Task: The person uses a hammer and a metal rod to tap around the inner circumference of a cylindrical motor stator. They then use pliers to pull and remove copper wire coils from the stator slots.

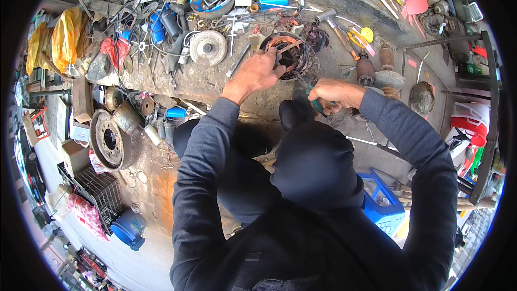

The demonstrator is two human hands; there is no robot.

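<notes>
A round motor stator (307, 54) with copper windings and loose wire ends sits on the dirty work surface in front of me. My left hand (257, 74) has its fingers curled over the near-left rim of the stator and holds it. Just right of it, my right hand (335, 95) is closed around pliers with green handles (318, 107). Their jaws point toward the near side of the stator and seem to be at the wire there; whether they grip it I cannot tell.
Beyond the stator lie a hammer (338, 27), yellow-handled scissors (360, 37) and a blue can (273, 2). To the left are a pale round metal cover (208, 48) and tangled cables. Motor rotors (365, 70) stand right. A blue plastic stool (385, 207) is beside me.
</notes>
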